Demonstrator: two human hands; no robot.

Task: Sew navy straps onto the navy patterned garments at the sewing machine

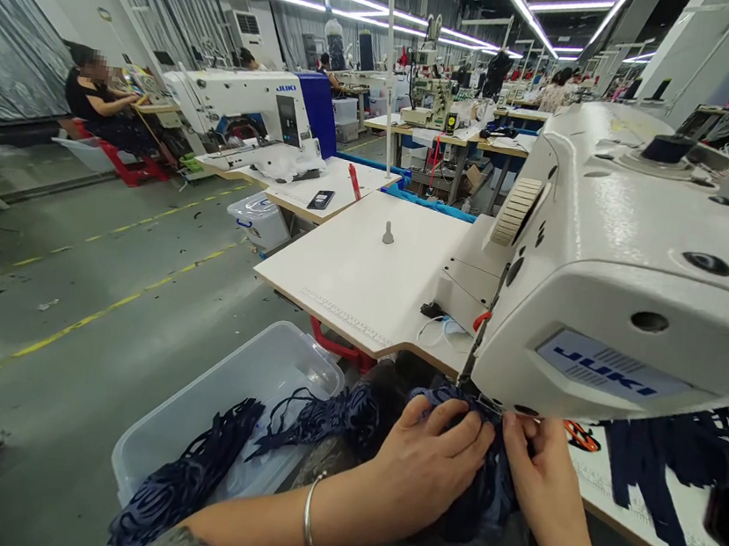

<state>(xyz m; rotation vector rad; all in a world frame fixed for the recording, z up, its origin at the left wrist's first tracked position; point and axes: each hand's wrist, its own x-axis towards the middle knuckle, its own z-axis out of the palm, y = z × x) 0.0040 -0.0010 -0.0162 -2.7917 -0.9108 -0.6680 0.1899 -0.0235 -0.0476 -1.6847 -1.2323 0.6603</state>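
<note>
Under the head of a white sewing machine (pixel 643 281) marked JUKI, a bunch of navy fabric strips (pixel 483 500) hangs at the table's near edge. My left hand (pixel 427 467), with a silver bangle on the wrist, has its fingers curled over the bunch, left of the needle area. Just to the right, my right hand (pixel 540 467) pinches the fabric close under the machine head; its fingertips are partly hidden. More navy strips (pixel 334 415) trail leftward over my lap into a clear plastic bin (pixel 187 415).
Orange-handled scissors (pixel 582 436) and a pile of navy strips (pixel 666 461) lie on the right. A grey peg (pixel 389 233) stands on the white tabletop (pixel 352 263). A phone (pixel 321 200) rests on the neighbouring table. A seated person (pixel 96 103) works at the far left.
</note>
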